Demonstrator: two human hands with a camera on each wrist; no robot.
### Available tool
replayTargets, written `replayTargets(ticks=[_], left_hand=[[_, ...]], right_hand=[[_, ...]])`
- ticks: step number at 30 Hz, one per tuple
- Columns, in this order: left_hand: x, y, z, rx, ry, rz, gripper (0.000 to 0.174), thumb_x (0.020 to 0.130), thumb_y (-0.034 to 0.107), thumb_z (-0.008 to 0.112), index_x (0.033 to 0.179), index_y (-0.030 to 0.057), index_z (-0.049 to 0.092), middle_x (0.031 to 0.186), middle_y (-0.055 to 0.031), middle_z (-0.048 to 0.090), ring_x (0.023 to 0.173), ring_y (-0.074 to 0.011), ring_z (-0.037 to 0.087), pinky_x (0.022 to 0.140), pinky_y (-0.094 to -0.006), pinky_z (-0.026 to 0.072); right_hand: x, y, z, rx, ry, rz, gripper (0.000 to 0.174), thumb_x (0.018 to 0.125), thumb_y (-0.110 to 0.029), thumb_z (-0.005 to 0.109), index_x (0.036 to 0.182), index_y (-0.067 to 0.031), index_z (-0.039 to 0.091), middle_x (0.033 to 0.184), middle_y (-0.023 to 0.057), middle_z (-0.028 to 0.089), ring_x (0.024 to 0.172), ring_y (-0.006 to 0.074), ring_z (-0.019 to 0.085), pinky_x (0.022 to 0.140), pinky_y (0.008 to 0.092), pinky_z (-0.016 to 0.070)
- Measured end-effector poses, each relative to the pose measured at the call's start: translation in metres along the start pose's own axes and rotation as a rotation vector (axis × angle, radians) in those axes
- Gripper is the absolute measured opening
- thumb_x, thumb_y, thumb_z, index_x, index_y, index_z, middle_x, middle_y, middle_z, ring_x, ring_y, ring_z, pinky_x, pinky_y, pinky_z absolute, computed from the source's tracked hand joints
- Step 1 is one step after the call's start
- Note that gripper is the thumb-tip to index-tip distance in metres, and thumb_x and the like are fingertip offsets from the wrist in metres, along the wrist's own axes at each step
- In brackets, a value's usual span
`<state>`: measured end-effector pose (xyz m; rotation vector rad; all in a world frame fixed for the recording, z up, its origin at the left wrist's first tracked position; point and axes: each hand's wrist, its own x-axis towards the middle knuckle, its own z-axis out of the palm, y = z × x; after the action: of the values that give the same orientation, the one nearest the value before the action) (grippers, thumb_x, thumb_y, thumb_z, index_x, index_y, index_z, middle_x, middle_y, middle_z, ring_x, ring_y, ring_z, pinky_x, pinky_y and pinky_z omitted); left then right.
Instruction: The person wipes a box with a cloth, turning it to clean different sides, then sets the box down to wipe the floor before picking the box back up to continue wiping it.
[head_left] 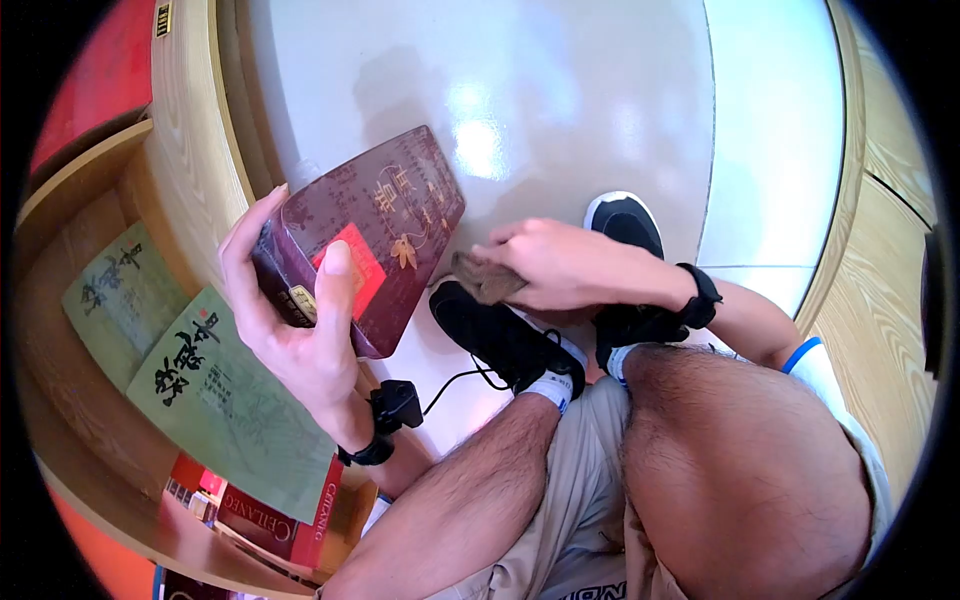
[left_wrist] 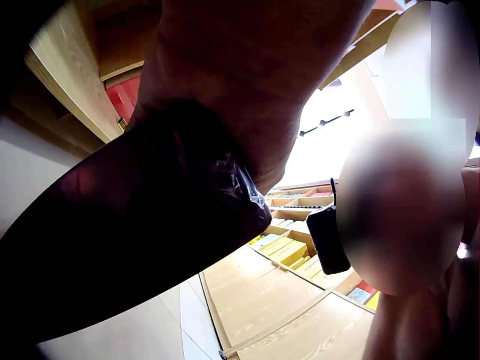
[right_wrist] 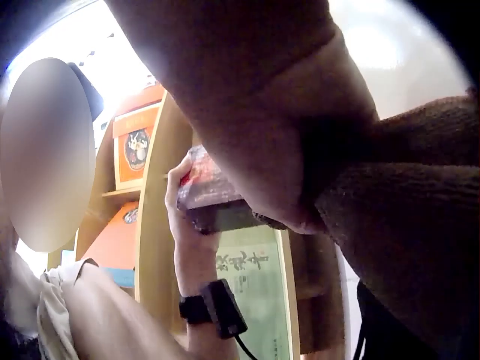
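Observation:
My left hand (head_left: 300, 335) grips a dark maroon gift box (head_left: 415, 215) with gold characters and a red label, its thumb lying over the top face and the fingers round the near end. The box is tilted above the floor; in the left wrist view it shows as a dark shape (left_wrist: 112, 232). To the right of the box, my right hand (head_left: 560, 262) holds a bunched brown cloth (head_left: 487, 278). In the right wrist view the cloth (right_wrist: 412, 217) hangs down from that hand, apart from the box.
On the left stands a wooden shelf (head_left: 185, 120) holding green packages (head_left: 225, 400) with black characters and red boxes (head_left: 260, 520). Two black shoes (head_left: 500, 335) rest on the glossy pale floor (head_left: 600, 90). Wooden cabinet fronts (head_left: 880, 260) line the right side.

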<state>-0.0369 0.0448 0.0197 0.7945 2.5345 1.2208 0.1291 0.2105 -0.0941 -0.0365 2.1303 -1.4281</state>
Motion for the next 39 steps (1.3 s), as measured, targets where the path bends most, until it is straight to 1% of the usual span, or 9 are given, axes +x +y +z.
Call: replayTargets(ticks=[6,8,9,10,13,20,31,34,39], left_hand=[[0.0,-0.004,-0.004,0.012,-0.009,0.007,0.046,0.094,0.013,0.07,0.136,-0.0033,0.061,0.136,-0.0174,0.065,0.121,-0.0245,0.063,0.111,-0.0389,0.0456],[0.0,-0.007,-0.005,0.025,-0.011,0.023,0.045,0.095,0.013,0.07,0.136,-0.0033,0.061,0.136,-0.0173,0.065,0.12,-0.0244,0.063,0.111,-0.0389,0.0459],[0.0,-0.008,-0.005,0.019,-0.006,0.026,0.045,0.095,0.014,0.07,0.136,-0.0032,0.061,0.136,-0.0172,0.065,0.12,-0.0243,0.063,0.111,-0.0389,0.0461],[0.0,-0.009,-0.005,0.015,0.0,0.028,0.045,0.095,0.014,0.07,0.136,-0.0031,0.061,0.136,-0.0171,0.065,0.12,-0.0242,0.063,0.111,-0.039,0.0464],[0.0,-0.01,-0.006,0.017,-0.001,0.022,0.046,0.095,0.014,0.07,0.136,-0.003,0.061,0.136,-0.0173,0.065,0.121,-0.0242,0.063,0.111,-0.0394,0.0461],[0.0,-0.008,-0.005,-0.001,0.007,0.004,0.046,0.095,0.012,0.07,0.137,-0.003,0.061,0.137,-0.0173,0.065,0.122,-0.0245,0.063,0.113,-0.0398,0.0454],[0.0,-0.007,-0.005,0.032,-0.015,0.029,0.046,0.094,0.009,0.069,0.138,-0.0029,0.06,0.137,-0.0167,0.065,0.122,-0.0242,0.062,0.113,-0.0393,0.0451],[0.0,-0.003,-0.003,0.026,-0.017,0.016,0.046,0.095,0.009,0.069,0.138,-0.0035,0.06,0.137,-0.0172,0.065,0.122,-0.0245,0.062,0.113,-0.0397,0.045],[0.0,-0.004,-0.002,0.009,-0.001,0.023,0.045,0.095,0.011,0.069,0.137,-0.0041,0.06,0.136,-0.0176,0.065,0.121,-0.0247,0.063,0.112,-0.0397,0.0452]], right_hand=[[0.001,0.015,-0.037,0.042,0.14,0.135,0.051,0.082,-0.008,0.074,0.131,0.007,0.068,0.128,0.0268,0.07,0.112,0.043,0.07,0.103,0.0448,0.0568],[0.008,0.025,-0.039,0.019,0.373,0.075,0.054,0.082,-0.005,0.073,0.134,0.0055,0.066,0.13,0.025,0.069,0.113,0.0414,0.071,0.103,0.0452,0.0564],[0.014,0.035,-0.035,0.021,0.572,-0.098,0.04,0.083,-0.011,0.074,0.12,0.0041,0.072,0.103,0.0269,0.074,0.097,0.0449,0.073,0.091,0.0477,0.0598],[0.015,0.034,-0.038,0.021,0.572,-0.099,0.04,0.083,-0.011,0.074,0.12,0.0041,0.072,0.103,0.0269,0.074,0.097,0.0449,0.073,0.091,0.0477,0.0598],[0.025,0.032,-0.044,0.109,0.666,-0.063,0.058,0.083,-0.007,0.072,0.141,-0.0038,0.066,0.11,0.0285,0.074,0.097,0.043,0.074,0.089,0.045,0.062],[0.047,0.018,-0.053,0.096,0.742,-0.08,0.064,0.083,-0.007,0.072,0.146,-0.0048,0.061,0.112,0.0264,0.074,0.099,0.0436,0.074,0.089,0.0469,0.062],[0.07,0.011,-0.036,-0.223,0.711,-0.195,0.071,0.079,-0.009,0.069,0.146,0.0075,0.053,0.149,0.0257,0.059,0.107,0.0423,0.073,0.094,0.0477,0.0622],[0.07,0.008,-0.036,-0.201,0.67,-0.125,0.08,0.077,-0.004,0.073,0.154,-0.0009,0.05,0.156,0.0177,0.055,0.113,0.0417,0.07,0.099,0.0473,0.0607],[0.062,0.007,-0.032,-0.23,0.663,-0.159,0.074,0.077,-0.004,0.07,0.148,0.0059,0.051,0.151,0.0251,0.056,0.107,0.0436,0.072,0.094,0.0481,0.0621]])
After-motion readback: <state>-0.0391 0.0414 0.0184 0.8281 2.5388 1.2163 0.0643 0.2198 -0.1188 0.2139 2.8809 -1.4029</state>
